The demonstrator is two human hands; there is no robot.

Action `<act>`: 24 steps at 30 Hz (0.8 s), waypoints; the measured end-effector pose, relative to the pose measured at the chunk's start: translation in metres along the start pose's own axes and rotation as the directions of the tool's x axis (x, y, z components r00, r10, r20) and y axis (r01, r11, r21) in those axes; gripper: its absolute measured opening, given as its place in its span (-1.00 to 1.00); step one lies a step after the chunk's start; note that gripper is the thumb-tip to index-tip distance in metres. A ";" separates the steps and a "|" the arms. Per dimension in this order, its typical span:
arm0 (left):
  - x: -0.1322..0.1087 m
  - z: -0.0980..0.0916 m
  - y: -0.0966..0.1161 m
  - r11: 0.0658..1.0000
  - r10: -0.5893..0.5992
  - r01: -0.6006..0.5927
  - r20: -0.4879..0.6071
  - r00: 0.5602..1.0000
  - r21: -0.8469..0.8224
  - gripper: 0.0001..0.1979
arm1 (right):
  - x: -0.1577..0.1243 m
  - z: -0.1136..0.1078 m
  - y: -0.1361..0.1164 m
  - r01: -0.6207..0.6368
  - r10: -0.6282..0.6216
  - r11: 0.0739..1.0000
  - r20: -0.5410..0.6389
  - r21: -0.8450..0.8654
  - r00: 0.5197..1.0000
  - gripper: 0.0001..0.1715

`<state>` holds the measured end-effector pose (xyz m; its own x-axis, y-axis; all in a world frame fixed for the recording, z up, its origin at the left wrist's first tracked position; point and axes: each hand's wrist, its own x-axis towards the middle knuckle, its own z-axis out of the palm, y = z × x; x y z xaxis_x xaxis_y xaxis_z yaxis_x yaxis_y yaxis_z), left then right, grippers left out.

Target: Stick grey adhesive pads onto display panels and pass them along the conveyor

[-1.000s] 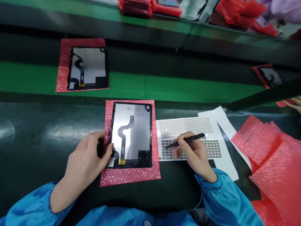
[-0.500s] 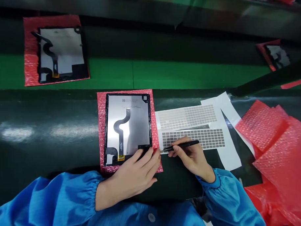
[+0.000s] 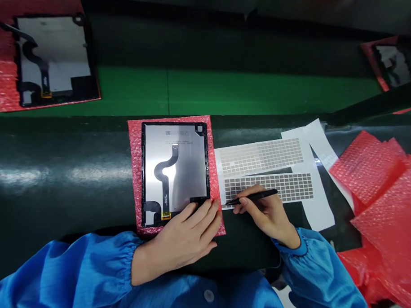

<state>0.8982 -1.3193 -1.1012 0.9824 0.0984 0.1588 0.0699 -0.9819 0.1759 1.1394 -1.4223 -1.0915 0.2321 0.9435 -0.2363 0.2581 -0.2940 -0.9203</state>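
A tablet screen panel (image 3: 192, 172) with a silver back, a black frame and a curved dark flex cable (image 3: 165, 187) lies on a sheet of red bubble wrap (image 3: 136, 161). My left hand (image 3: 186, 237) rests over the panel's lower right corner and the wrap, fingers stretched out and holding nothing. Between the thumb and fingers of my right hand (image 3: 266, 214) is a pair of black tweezers (image 3: 261, 195). Their tips point left, at the lower left corner of a white sheet of small grey stickers (image 3: 294, 187). Whether the tips hold a sticker is too small to tell.
Behind the first sticker sheet lies a paler one (image 3: 279, 153), with white backing paper (image 3: 324, 212) beneath. Red bubble wrap (image 3: 392, 210) is heaped at right. Across the green strip (image 3: 132, 91), similar panels sit at far left (image 3: 58, 51) and far right (image 3: 393, 60).
My view has shifted slightly, so the back panels appear nearer the picture's edges. Both hands keep nearly the same places, the tweezers still at the sticker sheet's lower left corner.
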 end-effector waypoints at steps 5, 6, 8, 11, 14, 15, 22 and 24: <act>-0.001 0.002 -0.001 0.999 -0.005 0.004 -0.021 1.000 -0.037 -0.45 | 0.001 -0.002 -0.001 -0.009 0.009 0.999 0.017 0.035 1.000 -0.90; -0.001 0.003 -0.001 0.999 -0.007 0.005 -0.030 1.000 -0.045 -0.46 | 0.001 -0.002 -0.001 -0.008 0.007 0.999 0.019 0.038 1.000 -0.90; -0.002 0.004 -0.002 0.998 -0.007 0.004 -0.043 0.999 -0.060 -0.47 | 0.002 -0.002 -0.001 -0.006 0.005 0.999 0.019 0.046 1.000 -0.90; -0.003 0.006 -0.002 0.997 -0.008 0.004 -0.051 0.999 -0.074 -0.47 | 0.003 -0.002 -0.001 -0.017 0.015 0.995 0.024 0.099 1.000 -0.87; -0.003 0.007 -0.003 0.996 -0.012 0.008 -0.048 0.999 -0.088 -0.46 | 0.004 -0.002 -0.003 -0.050 0.048 0.981 0.017 0.186 0.999 -0.82; -0.002 0.007 -0.003 0.996 -0.013 0.008 -0.048 0.999 -0.094 -0.46 | 0.004 -0.003 -0.004 -0.063 0.062 0.975 0.010 0.212 0.998 -0.81; 0.002 -0.005 -0.005 0.990 -0.011 0.005 -0.038 0.999 -0.141 -0.43 | 0.014 -0.007 -0.020 -0.059 0.074 0.948 -0.035 0.312 0.997 -0.83; 0.004 -0.011 -0.009 0.985 -0.017 0.006 -0.064 0.998 -0.171 -0.44 | 0.026 -0.005 -0.027 -0.023 0.045 0.944 -0.060 0.328 0.997 -0.85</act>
<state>0.8992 -1.3084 -1.0914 0.9679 0.1255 0.2179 0.0452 -0.9393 0.3402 1.1432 -1.3906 -1.0716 0.2995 0.9185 -0.2581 -0.0692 -0.2488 -0.9661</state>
